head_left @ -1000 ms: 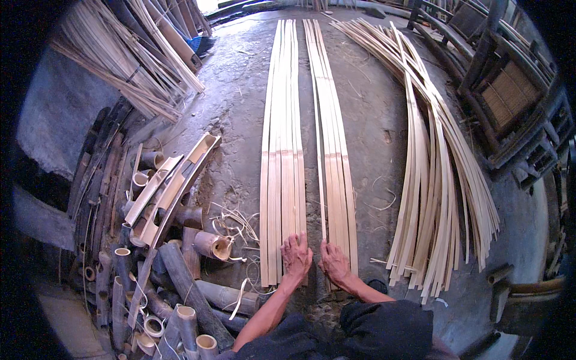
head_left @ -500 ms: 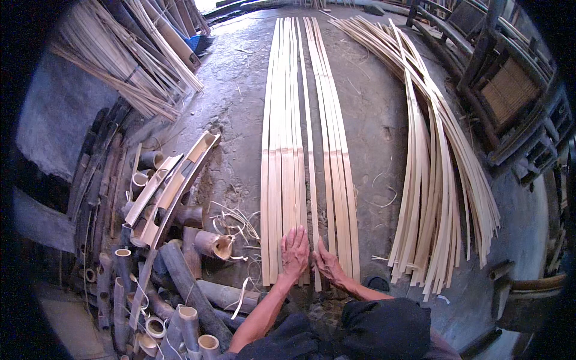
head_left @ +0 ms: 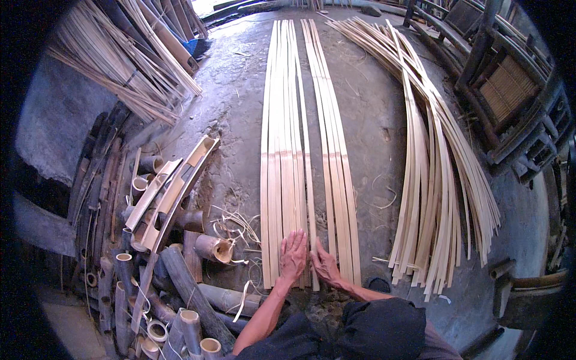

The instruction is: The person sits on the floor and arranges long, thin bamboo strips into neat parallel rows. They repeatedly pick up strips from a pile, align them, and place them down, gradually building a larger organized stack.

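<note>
Long, pale bamboo strips lie lengthwise on the floor in front of me, in a left group (head_left: 282, 192) and a narrower right group (head_left: 339, 192). Flat on the near end of the left group rests my left hand (head_left: 293, 257), fingers stretched out. One single bamboo strip (head_left: 311, 210) runs along the right edge of that group, close against it at my end. Beside this strip, my right hand (head_left: 326, 265) is open, its fingers extended and its inner side touching the strip's right edge. A gap of floor separates the strip from the right group.
A large loose bundle of bamboo strips (head_left: 435, 180) lies at the right. Cut bamboo tubes and split pieces (head_left: 180, 288) are heaped at the near left. More strips (head_left: 114, 66) lean at the far left. A bamboo chair-like frame (head_left: 507, 96) stands far right.
The single strip has shifted left, closing toward the left group. My right hand has moved slightly left with it. My left hand stays flat on the strips.
</note>
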### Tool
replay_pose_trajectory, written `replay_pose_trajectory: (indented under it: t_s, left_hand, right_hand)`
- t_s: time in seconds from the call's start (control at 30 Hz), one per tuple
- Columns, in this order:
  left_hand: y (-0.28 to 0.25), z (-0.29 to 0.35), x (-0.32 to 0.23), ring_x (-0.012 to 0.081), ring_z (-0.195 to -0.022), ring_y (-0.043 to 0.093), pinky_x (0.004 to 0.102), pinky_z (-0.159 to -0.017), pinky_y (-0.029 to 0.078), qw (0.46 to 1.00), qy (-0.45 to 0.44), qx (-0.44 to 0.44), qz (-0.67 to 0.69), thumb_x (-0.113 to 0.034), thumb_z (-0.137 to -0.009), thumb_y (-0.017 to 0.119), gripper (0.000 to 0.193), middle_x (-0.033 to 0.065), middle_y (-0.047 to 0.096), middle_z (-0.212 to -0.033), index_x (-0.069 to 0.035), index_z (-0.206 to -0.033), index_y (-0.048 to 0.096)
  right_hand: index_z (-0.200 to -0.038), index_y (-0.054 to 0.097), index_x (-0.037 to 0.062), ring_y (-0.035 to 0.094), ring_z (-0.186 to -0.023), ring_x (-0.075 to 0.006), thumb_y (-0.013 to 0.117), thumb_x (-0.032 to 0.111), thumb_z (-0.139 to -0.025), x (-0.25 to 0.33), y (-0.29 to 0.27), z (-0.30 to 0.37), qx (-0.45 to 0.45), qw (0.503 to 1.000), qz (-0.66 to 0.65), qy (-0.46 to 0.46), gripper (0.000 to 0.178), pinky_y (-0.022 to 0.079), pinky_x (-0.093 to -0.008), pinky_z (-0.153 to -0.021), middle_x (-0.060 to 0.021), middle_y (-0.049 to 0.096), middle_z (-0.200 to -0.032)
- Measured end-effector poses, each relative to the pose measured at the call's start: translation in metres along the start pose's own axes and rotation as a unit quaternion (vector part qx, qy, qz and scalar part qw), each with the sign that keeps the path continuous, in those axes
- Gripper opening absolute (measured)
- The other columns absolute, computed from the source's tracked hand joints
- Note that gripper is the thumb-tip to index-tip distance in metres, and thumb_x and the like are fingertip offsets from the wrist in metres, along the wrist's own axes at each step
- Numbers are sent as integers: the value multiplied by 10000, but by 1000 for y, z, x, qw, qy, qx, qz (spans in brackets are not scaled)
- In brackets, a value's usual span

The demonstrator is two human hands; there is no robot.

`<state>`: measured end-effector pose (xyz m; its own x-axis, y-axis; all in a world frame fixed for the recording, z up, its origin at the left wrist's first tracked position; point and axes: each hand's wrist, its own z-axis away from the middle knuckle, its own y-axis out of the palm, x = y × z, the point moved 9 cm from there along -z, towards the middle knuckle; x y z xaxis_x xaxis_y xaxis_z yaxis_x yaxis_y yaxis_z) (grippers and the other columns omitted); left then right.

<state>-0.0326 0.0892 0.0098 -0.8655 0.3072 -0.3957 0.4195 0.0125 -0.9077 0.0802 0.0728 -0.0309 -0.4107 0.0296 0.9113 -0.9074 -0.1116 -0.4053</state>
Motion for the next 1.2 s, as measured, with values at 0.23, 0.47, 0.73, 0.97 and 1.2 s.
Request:
replay_pose_trajectory:
  t_s: [0.23, 0.47, 0.73, 0.97, 1.2]
  left_hand:
    - [-28, -10, -14, 325, -1256, 478, 451, -1085, 325, 996, -7, -76, 52, -161, -923, 532, 389, 164, 549, -1314, -25, -1287, 551]
    - [-3, -49, -29, 395, -1013, 601, 428, -867, 475, 916, -145, 50, 371, -180, -916, 566, 449, 260, 606, -1095, 76, -1276, 487]
    - [35, -59, -31, 445, -927, 628, 461, -809, 508, 939, -53, 3, 341, -189, -902, 559, 509, 324, 614, -959, 125, -1287, 446]
    - [48, -52, -33, 467, -947, 610, 512, -797, 493, 959, -148, 148, 189, -194, -906, 540, 650, 351, 604, -982, 151, -1382, 263]
    - [-1, -41, 6, 411, -867, 595, 484, -734, 490, 973, -139, -16, 181, -204, -911, 544, 619, 315, 567, -982, 52, -1410, 279]
  right_hand:
    - [-1506, 252, 84, 433, -586, -74, 461, 173, -1011, 18, -29, 26, -74, 992, -61, 81, 545, 412, -240, -534, 18, 466, -668]
    - [-1497, 283, 90, 444, -601, -71, 458, 144, -1006, 10, -33, 38, -75, 985, -89, 131, 524, 386, -219, -545, 7, 462, -662]
    - [-1533, 149, 201, 583, -635, -210, 478, 150, -962, 18, -42, 37, 33, 995, 27, 91, 662, 449, -358, -566, -225, 592, -791]
    - [-1449, 300, 216, 603, -596, -317, 511, 152, -908, -7, -39, 35, 182, 964, 179, 73, 584, 466, -454, -564, -156, 599, -675]
    - [-1206, 501, 57, 512, -557, -188, 552, 179, -932, 33, -27, 18, 124, 992, -5, -21, 304, 421, -369, -520, -124, 534, -656]
